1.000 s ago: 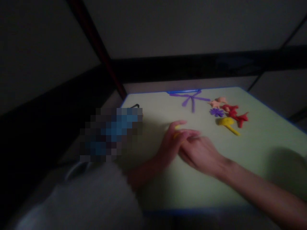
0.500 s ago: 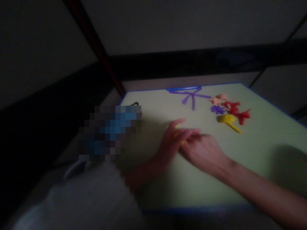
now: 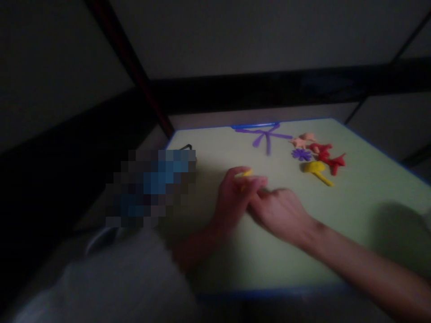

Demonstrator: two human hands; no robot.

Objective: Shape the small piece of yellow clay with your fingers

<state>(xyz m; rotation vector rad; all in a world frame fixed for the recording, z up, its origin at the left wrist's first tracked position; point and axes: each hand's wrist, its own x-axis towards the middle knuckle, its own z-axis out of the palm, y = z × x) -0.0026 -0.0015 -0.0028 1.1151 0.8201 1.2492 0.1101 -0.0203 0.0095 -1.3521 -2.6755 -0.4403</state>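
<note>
Over the middle of the table my left hand (image 3: 232,195) is closed on a small piece of what looks like yellow modelling clay (image 3: 248,173). One end of it pokes out between thumb and fingers. My right hand (image 3: 279,208) presses against the left with its fingers curled in around the same piece; its fingertips are hidden. To the right of the hands lies a yellow mushroom-like clay shape (image 3: 314,168) with a thick stalk. Beside it are a purple flower-like piece (image 3: 301,154), red shapes (image 3: 323,155) and peach star-like pieces (image 3: 299,142).
Flat purple strips (image 3: 267,133) spread out near the far edge of the pale table (image 3: 202,139), beside a blue stick-like thing (image 3: 256,125). A person (image 3: 158,179), blurred out, is at the left. The room is dim.
The left fingers have curled in more around the yellow clay, whose end now points upward. Both hands stay together. The whole view has shifted slightly.
</note>
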